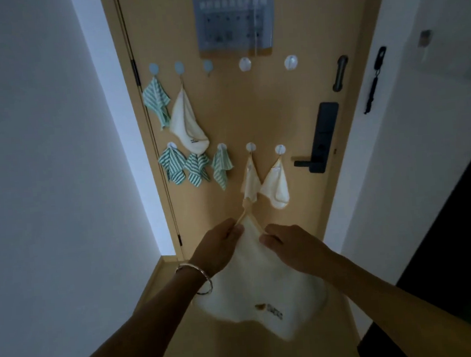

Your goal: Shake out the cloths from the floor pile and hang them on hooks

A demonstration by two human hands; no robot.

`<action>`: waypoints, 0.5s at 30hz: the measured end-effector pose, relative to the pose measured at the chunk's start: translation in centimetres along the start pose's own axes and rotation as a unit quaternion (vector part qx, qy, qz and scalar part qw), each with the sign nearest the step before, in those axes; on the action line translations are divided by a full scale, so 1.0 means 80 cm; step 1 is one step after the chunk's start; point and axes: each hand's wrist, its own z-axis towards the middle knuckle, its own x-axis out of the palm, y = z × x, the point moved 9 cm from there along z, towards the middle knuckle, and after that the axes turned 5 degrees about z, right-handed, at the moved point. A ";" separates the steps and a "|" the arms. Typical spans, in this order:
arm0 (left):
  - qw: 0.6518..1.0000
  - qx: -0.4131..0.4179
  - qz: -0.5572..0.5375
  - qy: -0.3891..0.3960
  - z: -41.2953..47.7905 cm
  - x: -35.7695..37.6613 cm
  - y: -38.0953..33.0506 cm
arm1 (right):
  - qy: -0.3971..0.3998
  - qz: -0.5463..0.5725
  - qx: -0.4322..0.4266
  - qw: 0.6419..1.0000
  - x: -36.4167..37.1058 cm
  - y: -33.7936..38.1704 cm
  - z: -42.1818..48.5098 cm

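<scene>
A cream cloth [261,286] with a small printed label hangs in front of me, below the door's hooks. My left hand [221,244] and my right hand [286,243] each pinch one side of its tan hanging loop [248,215], spreading it open. On the wooden door [293,103], green striped cloths [156,101] and cream cloths [187,123] hang from round hooks. Three upper hooks stand bare: one grey [207,66] and two white [245,64] [290,62]. The floor pile is out of view.
A black electronic lock with lever handle [320,139] and a dark pull handle [340,73] sit on the door's right side. A grey notice board [233,26] is fixed above the hooks. White walls close in on both sides; an intercom handset [375,77] hangs right.
</scene>
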 end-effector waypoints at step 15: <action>0.997 0.072 -0.016 0.001 0.350 -0.052 0.041 | -0.063 -0.099 0.028 0.993 -0.118 -0.042 0.295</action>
